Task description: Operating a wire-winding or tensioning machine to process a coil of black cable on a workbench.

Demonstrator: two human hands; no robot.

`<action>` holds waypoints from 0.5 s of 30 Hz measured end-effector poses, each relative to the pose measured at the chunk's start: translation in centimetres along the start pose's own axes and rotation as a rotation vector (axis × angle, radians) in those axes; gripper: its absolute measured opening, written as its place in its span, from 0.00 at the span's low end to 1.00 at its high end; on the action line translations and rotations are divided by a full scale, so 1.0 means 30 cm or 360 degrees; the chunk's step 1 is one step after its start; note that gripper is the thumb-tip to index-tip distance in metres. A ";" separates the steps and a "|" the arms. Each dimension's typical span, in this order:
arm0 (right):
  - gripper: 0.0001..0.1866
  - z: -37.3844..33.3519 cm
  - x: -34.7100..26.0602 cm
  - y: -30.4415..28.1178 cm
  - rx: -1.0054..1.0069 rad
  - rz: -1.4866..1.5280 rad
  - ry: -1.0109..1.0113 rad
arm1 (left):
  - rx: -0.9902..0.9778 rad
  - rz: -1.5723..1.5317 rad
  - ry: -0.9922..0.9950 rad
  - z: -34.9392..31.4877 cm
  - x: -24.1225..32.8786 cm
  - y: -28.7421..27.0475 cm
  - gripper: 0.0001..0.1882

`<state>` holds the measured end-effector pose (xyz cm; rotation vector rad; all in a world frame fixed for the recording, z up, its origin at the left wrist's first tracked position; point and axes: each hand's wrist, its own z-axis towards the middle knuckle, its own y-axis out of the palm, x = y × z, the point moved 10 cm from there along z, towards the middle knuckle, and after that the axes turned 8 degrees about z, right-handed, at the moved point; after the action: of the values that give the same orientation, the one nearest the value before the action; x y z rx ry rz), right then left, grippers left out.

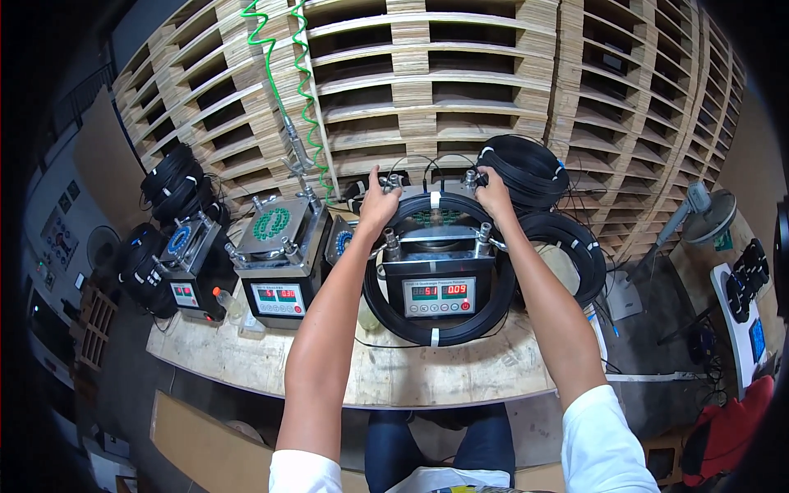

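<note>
In front of me stands a polishing machine [438,297] with a red-lit display and a metal top. A coil of black cable [470,332] hangs around its front, tied with white bands. My left hand [380,204] is closed at the far left corner clamp [394,182], its index finger raised. At the far right corner clamp [470,177], the fingers of my right hand [494,197] are curled in. Thin leads run from the machine's top between both hands. Part of the green-dotted plate [436,217] shows behind the cable.
Two similar machines, one in the middle [275,297] and one at far left [187,293], share the wooden bench [411,386]. Black cable coils [526,174] lie at the right and left. A green spiral hose [271,70] holds an air gun [296,148]. Stacked pallets [477,53] rise behind.
</note>
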<state>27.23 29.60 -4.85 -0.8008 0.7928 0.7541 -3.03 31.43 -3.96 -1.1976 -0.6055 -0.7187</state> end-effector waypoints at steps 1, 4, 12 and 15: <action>0.28 -0.001 -0.010 -0.014 0.0031 -0.0013 -0.0026 | -0.0044 -0.0032 0.0032 0.003 0.009 0.011 0.43; 0.25 0.008 -0.015 -0.028 0.0035 -0.0083 0.0054 | -0.0065 -0.0083 0.0050 0.014 0.021 0.033 0.41; 0.21 0.000 -0.018 -0.012 -0.0044 -0.0192 0.0324 | -0.0117 -0.0229 -0.0015 0.096 -0.088 0.076 0.29; 0.18 -0.028 -0.027 -0.014 0.0110 -0.0095 0.0219 | -0.0017 -0.0087 -0.0019 0.084 -0.101 0.057 0.28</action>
<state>26.91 28.47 -4.44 -0.8171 0.9092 0.6199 -3.76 34.73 -6.61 -1.2000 -0.6474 -0.7623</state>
